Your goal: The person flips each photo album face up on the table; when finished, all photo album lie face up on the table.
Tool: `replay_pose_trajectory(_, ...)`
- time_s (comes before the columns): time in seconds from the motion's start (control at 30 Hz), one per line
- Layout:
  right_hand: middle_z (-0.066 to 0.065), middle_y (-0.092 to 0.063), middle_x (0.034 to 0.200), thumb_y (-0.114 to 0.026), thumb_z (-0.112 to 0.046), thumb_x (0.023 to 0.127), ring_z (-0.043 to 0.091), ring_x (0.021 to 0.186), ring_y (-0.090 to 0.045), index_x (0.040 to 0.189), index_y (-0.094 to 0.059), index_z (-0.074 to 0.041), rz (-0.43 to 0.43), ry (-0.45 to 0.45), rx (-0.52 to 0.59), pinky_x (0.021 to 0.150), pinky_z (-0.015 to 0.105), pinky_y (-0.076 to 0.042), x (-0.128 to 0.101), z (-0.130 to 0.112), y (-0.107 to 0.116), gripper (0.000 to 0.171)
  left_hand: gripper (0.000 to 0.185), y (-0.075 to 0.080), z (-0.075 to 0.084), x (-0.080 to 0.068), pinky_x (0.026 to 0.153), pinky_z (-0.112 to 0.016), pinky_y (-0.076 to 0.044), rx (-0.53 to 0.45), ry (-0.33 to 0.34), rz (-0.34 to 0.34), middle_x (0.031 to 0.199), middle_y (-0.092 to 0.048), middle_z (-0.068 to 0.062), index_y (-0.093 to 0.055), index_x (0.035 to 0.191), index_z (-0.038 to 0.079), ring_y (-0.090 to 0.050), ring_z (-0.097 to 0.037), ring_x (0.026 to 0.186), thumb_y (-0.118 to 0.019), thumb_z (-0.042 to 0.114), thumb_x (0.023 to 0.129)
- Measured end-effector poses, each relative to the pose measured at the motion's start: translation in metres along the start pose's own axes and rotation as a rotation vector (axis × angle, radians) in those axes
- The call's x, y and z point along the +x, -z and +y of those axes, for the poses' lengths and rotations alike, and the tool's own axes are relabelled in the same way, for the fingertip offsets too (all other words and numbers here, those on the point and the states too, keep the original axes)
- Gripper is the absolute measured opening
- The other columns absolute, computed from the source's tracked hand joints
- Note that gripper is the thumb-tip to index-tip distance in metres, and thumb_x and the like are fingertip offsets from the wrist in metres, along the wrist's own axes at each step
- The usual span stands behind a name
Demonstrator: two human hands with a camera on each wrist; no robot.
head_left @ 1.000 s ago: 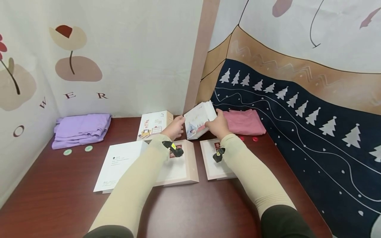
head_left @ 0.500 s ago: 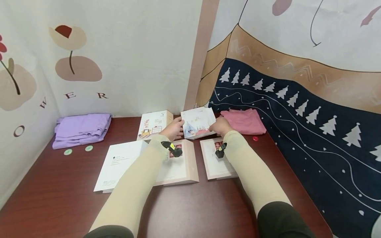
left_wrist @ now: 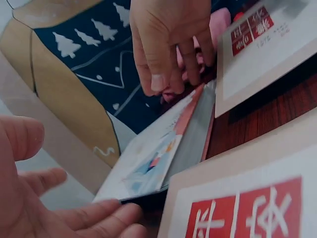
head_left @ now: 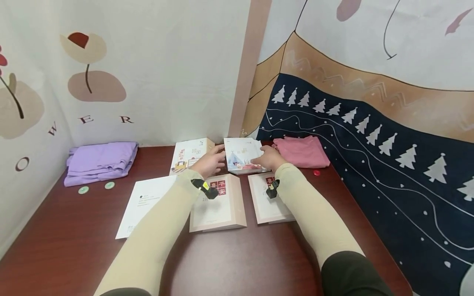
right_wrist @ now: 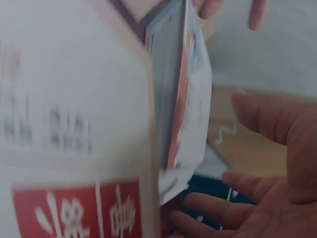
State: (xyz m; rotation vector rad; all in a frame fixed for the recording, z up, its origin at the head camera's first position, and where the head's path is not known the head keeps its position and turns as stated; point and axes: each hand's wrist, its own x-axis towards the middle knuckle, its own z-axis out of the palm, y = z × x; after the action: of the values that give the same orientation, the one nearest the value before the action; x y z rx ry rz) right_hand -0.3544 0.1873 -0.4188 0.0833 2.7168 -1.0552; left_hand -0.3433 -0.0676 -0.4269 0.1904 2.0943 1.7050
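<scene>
A white book with a tent drawing on its cover (head_left: 238, 154) lies at the back of the table, between both hands. My left hand (head_left: 209, 163) is just left of it, fingers extended and thumb apart; in the left wrist view its fingertips (left_wrist: 111, 218) come right up to the book's lower corner. My right hand (head_left: 271, 158) overlaps the book's right side in the head view. From the right wrist, this hand (right_wrist: 277, 163) appears with fingers spread and a gap between thumb and book (right_wrist: 195, 104). Neither palm grips anything.
Another illustrated book (head_left: 185, 154) lies left, partly behind my left hand. In front are two books with red character squares (head_left: 216, 213) (head_left: 264, 205) and a white one (head_left: 144, 205). Folded purple cloth (head_left: 101, 162), pink cloth (head_left: 303, 152), green discs (head_left: 83, 190) and a red disc (head_left: 316, 173) flank them.
The tent-drawing book, earlier held tilted by my right hand, has come down flat and straightened. My right hand has let go of it; my left hand has drawn slightly left.
</scene>
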Motion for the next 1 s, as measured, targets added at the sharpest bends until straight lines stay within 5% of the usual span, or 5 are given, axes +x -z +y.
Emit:
replay_pose_trajectory(0.17,0.023,-0.048,0.158,-0.076,-0.039,0.096,0.035,0.145,-0.047,0.159,-0.042,-0.008,0.031,0.090,0.111,0.122,0.050,-0.039,-0.012,-0.020,-0.009,0.078,0.062,0.027,-0.005,-0.023,0.113,-0.050,-0.048,0.044,-0.134,0.103,0.161,-0.039,-0.030,-0.024,0.169,0.016,-0.052,-0.044,0.138,-0.047,0.022,0.112)
replay_pose_trajectory(0.3,0.023,-0.051,0.154,-0.077,-0.036,0.097,0.036,0.139,-0.052,0.157,-0.046,-0.009,0.023,0.174,0.234,0.115,0.050,-0.047,-0.021,-0.037,-0.020,0.073,0.062,0.053,-0.011,-0.043,0.106,-0.048,-0.052,0.078,-0.167,0.214,0.157,-0.045,-0.031,-0.027,0.168,0.014,-0.053,-0.042,0.134,-0.049,0.017,0.110)
replay_pose_trajectory(0.5,0.020,-0.056,0.150,-0.077,-0.035,0.098,0.034,0.135,-0.057,0.156,-0.049,-0.011,-0.020,0.247,0.272,0.107,0.049,-0.054,-0.028,-0.056,-0.042,0.068,0.065,0.088,-0.021,-0.063,0.104,-0.042,-0.049,0.191,-0.157,0.296,0.157,-0.048,-0.029,-0.025,0.168,0.011,-0.050,-0.039,0.142,-0.051,0.008,0.109)
replay_pose_trajectory(0.77,0.022,-0.058,0.147,-0.075,-0.028,0.099,0.034,0.134,-0.058,0.155,-0.049,-0.007,-0.104,0.325,0.265,0.110,0.049,-0.052,-0.029,-0.086,-0.073,0.065,0.063,0.115,-0.031,-0.076,0.117,-0.056,-0.041,0.280,-0.094,0.357,0.156,-0.046,-0.032,-0.025,0.167,0.006,-0.045,-0.043,0.145,-0.049,0.008,0.109)
replay_pose_trajectory(1.0,0.018,-0.051,0.157,-0.076,-0.039,0.098,0.035,0.143,-0.052,0.160,-0.044,-0.017,-0.190,0.261,0.222,0.117,0.049,-0.046,-0.026,-0.107,-0.095,0.074,0.060,0.135,-0.044,-0.079,0.121,-0.059,-0.036,0.403,-0.004,0.287,0.154,-0.045,-0.037,-0.028,0.163,-0.004,-0.042,-0.049,0.146,-0.048,0.010,0.108)
